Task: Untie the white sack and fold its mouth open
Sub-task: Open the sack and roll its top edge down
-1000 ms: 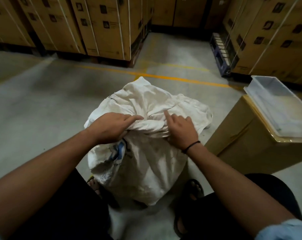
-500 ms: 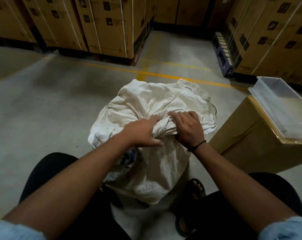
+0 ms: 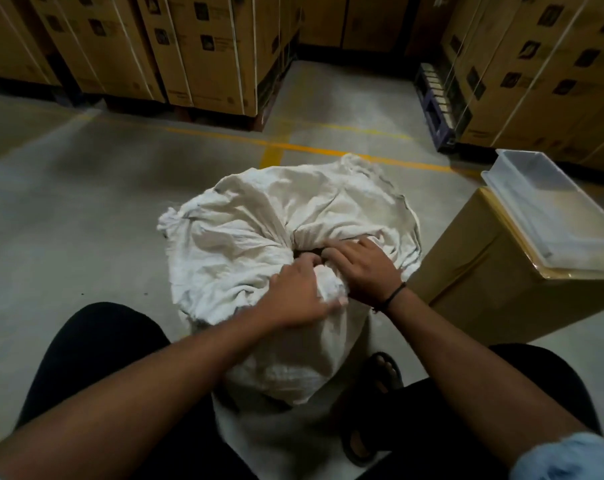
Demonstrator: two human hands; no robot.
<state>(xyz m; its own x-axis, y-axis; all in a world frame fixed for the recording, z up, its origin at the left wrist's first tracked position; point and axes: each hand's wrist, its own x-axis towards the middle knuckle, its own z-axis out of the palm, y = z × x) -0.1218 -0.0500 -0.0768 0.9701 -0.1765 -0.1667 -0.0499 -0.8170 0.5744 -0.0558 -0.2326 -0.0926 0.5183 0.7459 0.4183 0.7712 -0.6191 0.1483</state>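
Both the left hand and right hand have fingers clamped on the white sack at its gathered neck, apparently mid-untying; next, loosen the knot.

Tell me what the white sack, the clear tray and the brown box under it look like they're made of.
The white sack looks like woven plastic or coarse cloth, matte, creasing stiffly where the hands gather it. The clear rectangular tray looks like translucent plastic, faintly glossy. The brown box looks like cardboard, with a shiny taped edge.

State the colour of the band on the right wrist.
Black wristband, seen in the head view.
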